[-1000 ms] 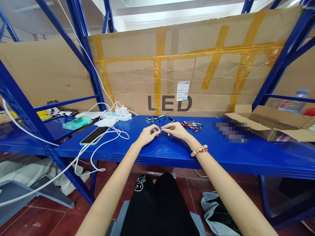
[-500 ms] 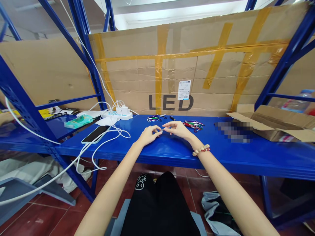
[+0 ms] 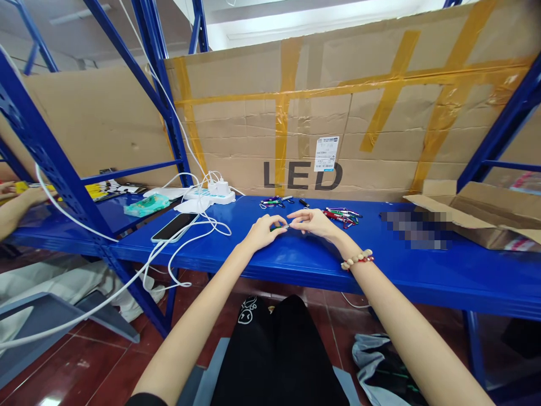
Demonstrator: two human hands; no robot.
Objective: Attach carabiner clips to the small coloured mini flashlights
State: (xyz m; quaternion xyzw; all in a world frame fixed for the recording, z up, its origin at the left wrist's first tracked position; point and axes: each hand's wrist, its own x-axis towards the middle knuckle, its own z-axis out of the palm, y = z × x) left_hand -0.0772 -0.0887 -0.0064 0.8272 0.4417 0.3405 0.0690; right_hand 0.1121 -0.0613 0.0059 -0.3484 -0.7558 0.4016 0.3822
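A: "Head view: how does the part point(image 3: 280, 228) handle?"
B: "Likely light, stiff and slick. Hold by the green body, fingertips only."
A: "Location?"
B: "Over the worktop point(image 3: 321, 258), between both hands, from where I stand. The left hand point(image 3: 266, 232) pinches it. The right hand point(image 3: 313, 222) is at its silvery end, fingers curved; whether it grips, I cannot tell."

A hand could pass over the blue table point(image 3: 296, 255) on the near side of the left hand point(image 3: 264, 231) and right hand point(image 3: 315, 221). Phone point(image 3: 172, 228) and white cables point(image 3: 230, 231) obstruct the left; beyond lie two heaps of small pieces point(image 3: 343, 215); a cardboard panel point(image 3: 236, 129) walls the back, an open carton point(image 3: 473, 230) the right.
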